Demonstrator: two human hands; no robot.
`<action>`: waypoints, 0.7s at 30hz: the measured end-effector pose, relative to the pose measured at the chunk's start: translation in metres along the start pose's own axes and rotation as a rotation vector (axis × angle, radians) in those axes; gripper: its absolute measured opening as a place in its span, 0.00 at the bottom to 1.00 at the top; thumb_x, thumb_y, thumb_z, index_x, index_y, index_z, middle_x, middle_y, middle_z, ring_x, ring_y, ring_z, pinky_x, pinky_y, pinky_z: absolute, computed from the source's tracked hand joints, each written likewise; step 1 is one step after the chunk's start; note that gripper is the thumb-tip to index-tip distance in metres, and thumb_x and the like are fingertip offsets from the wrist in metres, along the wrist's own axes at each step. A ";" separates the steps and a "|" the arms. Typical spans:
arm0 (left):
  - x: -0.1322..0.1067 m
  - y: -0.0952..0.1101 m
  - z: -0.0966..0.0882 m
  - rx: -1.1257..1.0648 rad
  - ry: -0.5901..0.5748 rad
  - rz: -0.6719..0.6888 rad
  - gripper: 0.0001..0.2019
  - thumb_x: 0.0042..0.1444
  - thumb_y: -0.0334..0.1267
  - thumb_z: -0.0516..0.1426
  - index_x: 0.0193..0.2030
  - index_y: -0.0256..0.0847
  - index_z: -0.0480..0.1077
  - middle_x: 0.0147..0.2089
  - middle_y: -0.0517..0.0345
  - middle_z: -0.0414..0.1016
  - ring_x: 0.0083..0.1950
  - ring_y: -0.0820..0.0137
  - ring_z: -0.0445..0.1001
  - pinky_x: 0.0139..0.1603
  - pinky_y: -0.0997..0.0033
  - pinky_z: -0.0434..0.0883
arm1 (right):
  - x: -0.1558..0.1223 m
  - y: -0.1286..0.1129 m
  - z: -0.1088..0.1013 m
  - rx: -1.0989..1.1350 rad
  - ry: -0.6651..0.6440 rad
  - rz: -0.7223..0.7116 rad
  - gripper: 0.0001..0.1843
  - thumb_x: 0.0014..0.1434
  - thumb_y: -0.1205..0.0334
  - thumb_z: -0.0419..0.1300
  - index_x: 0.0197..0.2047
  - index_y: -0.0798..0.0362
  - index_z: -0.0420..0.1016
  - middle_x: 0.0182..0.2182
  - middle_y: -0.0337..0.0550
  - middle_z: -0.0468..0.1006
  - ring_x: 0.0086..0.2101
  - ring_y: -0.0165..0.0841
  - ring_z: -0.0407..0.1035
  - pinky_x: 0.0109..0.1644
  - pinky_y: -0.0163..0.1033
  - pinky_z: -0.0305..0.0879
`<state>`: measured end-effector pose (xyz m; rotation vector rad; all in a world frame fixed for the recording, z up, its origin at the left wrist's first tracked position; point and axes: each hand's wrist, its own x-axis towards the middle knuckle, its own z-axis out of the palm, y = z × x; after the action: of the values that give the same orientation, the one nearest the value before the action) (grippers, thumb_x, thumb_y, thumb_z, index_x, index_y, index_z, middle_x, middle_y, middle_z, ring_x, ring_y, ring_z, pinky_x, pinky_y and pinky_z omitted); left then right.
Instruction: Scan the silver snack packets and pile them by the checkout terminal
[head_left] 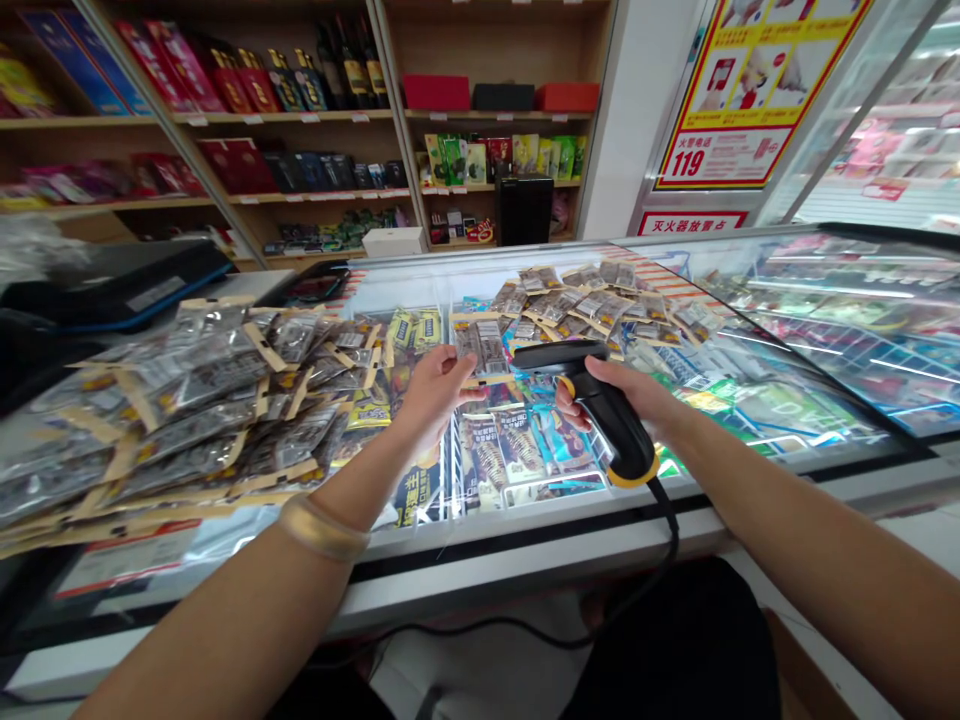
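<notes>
Barcode scanner (pixel 616 428) aimed left at a snack packet (pixel 491 352), both above the display freezer (pixel 480 588).
The right hand (pixel 646 398) is wrapped around the scanner's handle, whose long axis slants down and rightward from the level head; the left hand (pixel 435 395), thumb and fingers nearly together, pinches the packet's left edge.

The left forearm (pixel 247 600) and right forearm (pixel 802 530) reach forward, slanting inward. The left hand (pixel 433 393) holds its thumb above bent fingers; the right hand (pixel 643 394) curls in a grip, thumb forward
</notes>
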<state>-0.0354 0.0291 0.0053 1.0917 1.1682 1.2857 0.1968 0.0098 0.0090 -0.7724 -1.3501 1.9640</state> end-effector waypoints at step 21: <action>0.000 -0.001 0.005 -0.017 0.022 -0.040 0.07 0.56 0.32 0.56 0.29 0.38 0.62 0.23 0.67 0.60 0.22 0.80 0.63 0.29 0.73 0.73 | -0.004 0.000 -0.001 0.042 0.060 -0.041 0.23 0.49 0.40 0.61 0.29 0.54 0.71 0.24 0.41 0.64 0.24 0.31 0.58 0.29 0.38 0.57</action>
<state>-0.0303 0.0295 0.0052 1.0392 1.1877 1.2774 0.1998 0.0073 0.0093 -0.7719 -1.2762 1.9165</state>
